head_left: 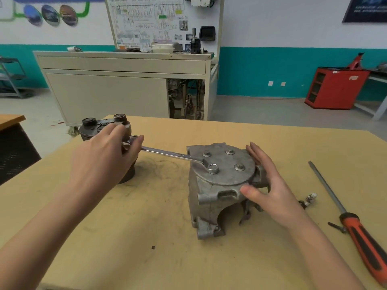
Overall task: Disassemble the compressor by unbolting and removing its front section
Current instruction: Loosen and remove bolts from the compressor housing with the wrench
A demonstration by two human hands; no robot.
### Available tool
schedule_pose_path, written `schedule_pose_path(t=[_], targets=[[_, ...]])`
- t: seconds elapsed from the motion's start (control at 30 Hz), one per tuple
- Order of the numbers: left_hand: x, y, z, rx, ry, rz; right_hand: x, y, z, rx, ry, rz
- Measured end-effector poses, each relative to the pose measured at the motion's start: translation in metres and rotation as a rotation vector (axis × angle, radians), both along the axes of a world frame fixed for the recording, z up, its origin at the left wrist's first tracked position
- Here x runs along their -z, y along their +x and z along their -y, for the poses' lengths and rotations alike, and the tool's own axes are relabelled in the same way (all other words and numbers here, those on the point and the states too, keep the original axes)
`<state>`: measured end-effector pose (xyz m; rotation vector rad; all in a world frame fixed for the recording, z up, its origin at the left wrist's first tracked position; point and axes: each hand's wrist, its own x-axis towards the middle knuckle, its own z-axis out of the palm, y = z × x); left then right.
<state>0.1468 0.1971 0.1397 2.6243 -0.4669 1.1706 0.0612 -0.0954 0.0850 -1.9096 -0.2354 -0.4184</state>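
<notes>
- compressor (219, 191) stands on end mid-table (146, 258), long axis vertical, bolted round face up
- wrench (167, 152) runs L-R, ring end on near-left bolt (213, 168)
- L hand (109, 151) grips wrench handle end
- R hand (270, 185) flat, fingers straight, against compressor R side

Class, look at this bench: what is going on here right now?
A person is unbolting the compressor on the wooden table. The left hand grips the wrench, whose ring end sits over one bolt on the round top plate. The right hand, fingers straight, steadies the compressor's side. Three other bolts are in place. A screwdriver lies to the right, untouched.
</notes>
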Motion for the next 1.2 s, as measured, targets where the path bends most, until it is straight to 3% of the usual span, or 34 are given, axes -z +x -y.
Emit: schedule_pose_path(t=[0.33, 0.63, 0.87, 1.03, 1.2], targets=[[0.002, 0.036, 0.018, 0.002, -0.076, -0.016, 0.006, -0.004, -0.01, 0.237, -0.106, 0.201], [0.001, 0.055, 0.029, -0.015, -0.195, -0.124, 0.004, 0.009, -0.013, 0.367, -0.168, 0.17], [0.023, -0.044, -0.003, -0.052, -0.152, 0.133, 0.01, 0.013, -0.01, 0.325, -0.129, 0.164], [0.028, -0.096, 0.007, 0.262, -0.041, 0.345, 0.014, 0.004, -0.002, 0.2, -0.155, 0.159], [0.012, -0.116, 0.051, 0.586, 0.101, 0.461, 0.017, 0.006, 0.014, 0.423, 0.062, 0.181]])
